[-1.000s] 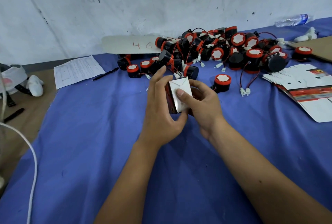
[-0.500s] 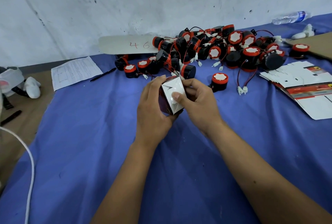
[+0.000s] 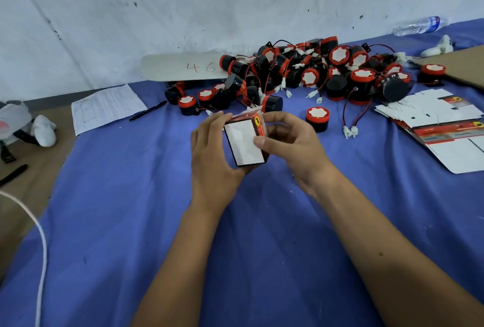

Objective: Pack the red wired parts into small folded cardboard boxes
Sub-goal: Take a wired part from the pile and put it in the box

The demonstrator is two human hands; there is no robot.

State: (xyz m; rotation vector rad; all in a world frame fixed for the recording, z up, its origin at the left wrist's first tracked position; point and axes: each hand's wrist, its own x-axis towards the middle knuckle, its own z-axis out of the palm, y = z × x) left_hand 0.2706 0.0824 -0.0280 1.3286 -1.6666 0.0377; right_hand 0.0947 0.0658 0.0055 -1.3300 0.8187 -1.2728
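Note:
A small folded cardboard box (image 3: 245, 143), white on its facing panel with a red and black side, is held above the blue cloth between both hands. My left hand (image 3: 213, 155) grips its left side and bottom. My right hand (image 3: 289, 144) holds its right side, thumb pressed on the white panel. Behind the box lies a pile of red and black wired parts (image 3: 309, 72) with red and black leads and white plugs. One single part (image 3: 317, 118) sits just right of my right hand. Flat unfolded boxes (image 3: 442, 127) are stacked at the right.
A blue cloth (image 3: 131, 221) covers the table. A printed sheet (image 3: 106, 107) and a pen (image 3: 148, 113) lie at the back left, a white strip marked 46 (image 3: 183, 67) leans by the wall. A plastic bottle (image 3: 419, 26) and brown cardboard (image 3: 461, 64) are at the far right. A white cable (image 3: 39, 248) runs down the left.
The box has been turned in my hands: its folded flap end faced me before, and now a flat white panel faces me with the red side to the right.

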